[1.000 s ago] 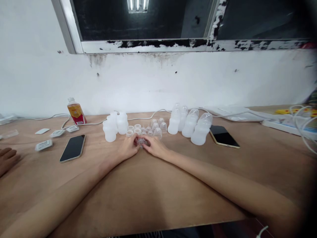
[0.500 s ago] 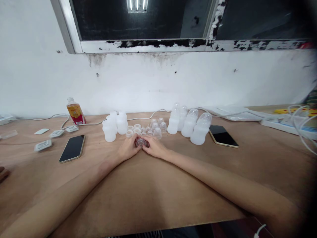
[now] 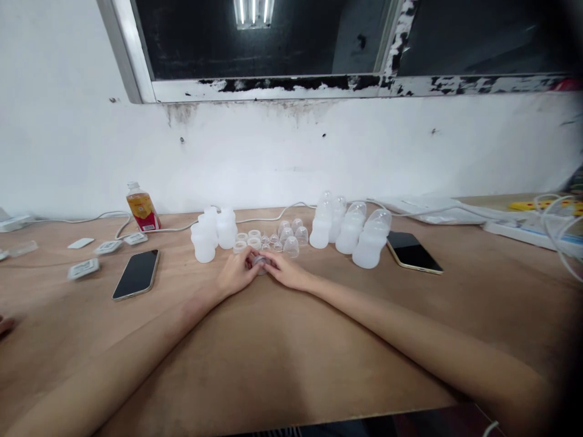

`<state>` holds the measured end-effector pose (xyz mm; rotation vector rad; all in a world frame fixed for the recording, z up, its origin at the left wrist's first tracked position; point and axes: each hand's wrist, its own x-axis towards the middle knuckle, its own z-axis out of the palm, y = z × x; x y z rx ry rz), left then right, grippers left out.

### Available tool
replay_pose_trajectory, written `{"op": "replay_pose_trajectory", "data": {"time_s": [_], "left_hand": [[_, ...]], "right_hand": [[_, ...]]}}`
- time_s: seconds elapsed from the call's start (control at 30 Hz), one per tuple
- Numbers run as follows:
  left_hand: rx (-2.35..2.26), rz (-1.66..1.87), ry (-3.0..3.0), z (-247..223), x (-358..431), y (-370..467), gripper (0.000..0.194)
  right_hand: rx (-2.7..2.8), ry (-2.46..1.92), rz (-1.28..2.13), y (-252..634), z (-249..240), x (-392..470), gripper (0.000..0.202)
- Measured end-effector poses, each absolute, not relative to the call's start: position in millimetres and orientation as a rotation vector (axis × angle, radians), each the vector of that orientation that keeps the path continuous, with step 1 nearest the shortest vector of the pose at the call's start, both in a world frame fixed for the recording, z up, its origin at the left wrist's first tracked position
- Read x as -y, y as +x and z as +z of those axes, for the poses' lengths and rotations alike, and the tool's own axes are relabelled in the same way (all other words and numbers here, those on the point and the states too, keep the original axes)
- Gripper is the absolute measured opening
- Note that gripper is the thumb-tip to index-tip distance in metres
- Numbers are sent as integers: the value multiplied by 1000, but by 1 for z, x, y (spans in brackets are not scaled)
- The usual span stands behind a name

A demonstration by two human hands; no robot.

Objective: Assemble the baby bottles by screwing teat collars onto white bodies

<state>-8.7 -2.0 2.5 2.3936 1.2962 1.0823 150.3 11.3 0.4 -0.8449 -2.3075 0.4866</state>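
Between the fingertips of my left hand (image 3: 237, 271) and my right hand (image 3: 285, 270) is a small clear plastic piece (image 3: 260, 262), partly covered by the fingers. Both hands are closed around it, low over the table. Just behind them lie several clear ring collars (image 3: 254, 243), small clear nipples (image 3: 274, 239) and clear dome caps (image 3: 291, 246). White bottles without caps (image 3: 203, 244) stand to the left. On the right, several white bottles (image 3: 368, 247) stand with clear domes on top.
A phone (image 3: 136, 274) lies at the left, another phone (image 3: 413, 252) at the right. A drink bottle (image 3: 143, 208), small flat packets (image 3: 84, 268) and a white cable run along the back. A power strip (image 3: 532, 233) sits far right. Another person's fingers (image 3: 5, 325) show at the left edge.
My hands stay together on the clear piece, with my right fingers now covering more of it. The view has shifted slightly. The other person's fingers show less at the left edge.
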Motion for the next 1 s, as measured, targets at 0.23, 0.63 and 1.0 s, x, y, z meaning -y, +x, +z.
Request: {"op": "replay_pose_trajectory", "data": {"time_s": [0.23, 0.63, 1.0], "left_hand": [[-1208, 1180, 2380, 6, 7, -9, 23], [-1351, 1164, 2467, -2, 2, -8, 20], [-1404, 1088, 2499, -4, 4, -8, 18]], "right_hand": [[2188, -781, 554, 153, 5, -3, 36], [2137, -884, 450, 150, 3, -3, 21], [2152, -873, 449, 150, 5, 0, 14]]}}
